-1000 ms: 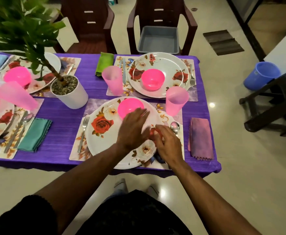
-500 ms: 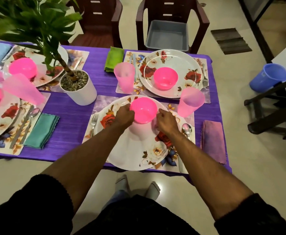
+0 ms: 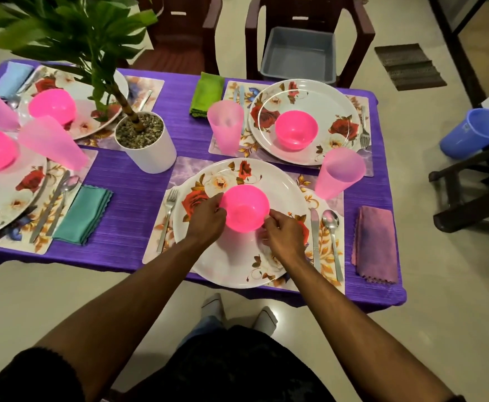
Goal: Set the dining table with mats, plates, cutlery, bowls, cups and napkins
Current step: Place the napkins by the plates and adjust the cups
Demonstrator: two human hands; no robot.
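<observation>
Risk lies in your light two-sided grip: left hand (image 3: 207,217) and right hand (image 3: 282,232) pinch the pink bowl (image 3: 244,208) at frame centre on the floral plate (image 3: 237,265); it could slip, skidding toward the tumbler (image 3: 339,172).

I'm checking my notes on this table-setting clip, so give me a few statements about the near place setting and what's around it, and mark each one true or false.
1. Both hands grip the pink bowl, the left hand on its left side and the right hand on its right. True.
2. The bowl is over the floral plate. True.
3. The fork lies right of that plate. False: it lies left of it; the knife and spoon lie on the right.
4. The pink cup beyond the spoon lies tipped over. False: it stands upright.
5. A purple napkin lies right of the spoon. True.
6. The grey tub sits on the table. False: it sits on a chair.
</observation>
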